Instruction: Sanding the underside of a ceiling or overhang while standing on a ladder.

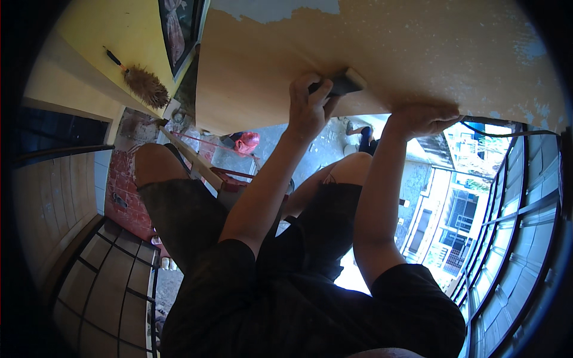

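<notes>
A broad tan board point(268, 65) spans the upper part of the view, its surface worn, with pale patches at the top and right. My left hand point(308, 106) is closed around a dark block with a light-coloured end, which looks like a sanding block point(341, 83). The block lies against the face of the board, a little in from its lower edge. Farther right, my right hand point(422, 120) grips that lower edge, its fingers bent over the board and partly hidden.
Below my legs stands a red-framed ladder or stand point(236, 179). A brown feather duster point(143, 85) hangs at the yellow wall on the left. A pink-red bag point(246, 143) lies on the floor, near another person's leg point(364, 138). Metal-framed panels point(519, 221) rise on the right.
</notes>
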{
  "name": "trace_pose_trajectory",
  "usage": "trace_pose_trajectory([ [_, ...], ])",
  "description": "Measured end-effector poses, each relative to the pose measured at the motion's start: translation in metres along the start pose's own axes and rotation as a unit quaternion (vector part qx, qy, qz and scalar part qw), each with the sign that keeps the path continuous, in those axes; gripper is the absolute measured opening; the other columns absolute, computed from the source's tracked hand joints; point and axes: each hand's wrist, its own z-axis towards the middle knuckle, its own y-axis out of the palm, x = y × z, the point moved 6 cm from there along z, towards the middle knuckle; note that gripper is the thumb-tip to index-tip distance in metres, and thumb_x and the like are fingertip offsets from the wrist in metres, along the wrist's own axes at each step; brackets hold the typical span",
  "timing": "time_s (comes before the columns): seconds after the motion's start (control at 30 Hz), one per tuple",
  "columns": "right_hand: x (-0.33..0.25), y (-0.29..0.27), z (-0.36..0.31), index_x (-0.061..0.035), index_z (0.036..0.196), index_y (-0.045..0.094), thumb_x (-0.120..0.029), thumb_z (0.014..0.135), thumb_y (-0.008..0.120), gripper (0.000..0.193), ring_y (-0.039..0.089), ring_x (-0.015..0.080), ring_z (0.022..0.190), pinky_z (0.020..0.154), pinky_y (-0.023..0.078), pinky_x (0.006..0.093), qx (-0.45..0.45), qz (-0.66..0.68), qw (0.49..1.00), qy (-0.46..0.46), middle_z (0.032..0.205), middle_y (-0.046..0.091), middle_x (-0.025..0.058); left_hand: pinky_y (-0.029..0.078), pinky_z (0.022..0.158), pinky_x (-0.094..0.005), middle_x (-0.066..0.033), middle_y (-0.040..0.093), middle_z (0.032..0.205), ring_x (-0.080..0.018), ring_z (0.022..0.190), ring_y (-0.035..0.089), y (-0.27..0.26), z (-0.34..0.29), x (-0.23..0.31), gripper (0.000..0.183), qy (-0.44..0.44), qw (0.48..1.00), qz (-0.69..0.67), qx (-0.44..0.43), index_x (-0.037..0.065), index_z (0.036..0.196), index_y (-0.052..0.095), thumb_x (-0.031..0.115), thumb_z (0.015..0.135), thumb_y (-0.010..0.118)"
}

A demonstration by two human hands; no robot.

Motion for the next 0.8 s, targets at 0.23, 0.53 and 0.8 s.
trace_pose_trajectory([
  [0.23,-0.016,0.001,0.001,-0.0072,0.140,0.029,-0.050,0.099,0.020,0.060,0.042,0.0395,0.124,0.101,0.041,0.0523,0.013,-0.011,1.000,-0.001,0.136,0.037,0.0223,0.044,0.077,-0.0437,-0.0138,0.047,0.106,-0.0343,0.094,0.049,-0.006,0.013,0.005,0.059,-0.035,0.999,0.000,-0.013,0.015,0.115,0.052,0.009,0.064,0.082],
  [0.53,-0.015,0.002,0.006,-0.0068,0.143,0.025,-0.055,0.097,0.019,0.067,0.039,0.0407,0.126,0.103,0.040,0.0510,0.023,-0.037,0.999,0.016,0.142,0.032,0.0221,0.045,0.076,-0.0418,-0.0135,0.047,0.108,-0.0330,0.096,0.048,-0.007,0.024,0.012,0.061,-0.005,0.999,-0.029,0.025,0.017,0.115,0.053,0.013,0.064,0.084],
  [0.8,-0.013,-0.008,0.004,-0.0093,0.144,0.023,-0.055,0.097,0.022,0.066,0.039,0.0403,0.127,0.106,0.038,0.0508,0.005,-0.018,1.000,0.020,0.144,0.030,0.0198,0.047,0.074,-0.0406,-0.0131,0.048,0.106,-0.0331,0.094,0.051,-0.008,0.021,0.019,0.057,-0.006,0.999,-0.048,0.014,0.014,0.111,0.055,0.012,0.063,0.085],
])
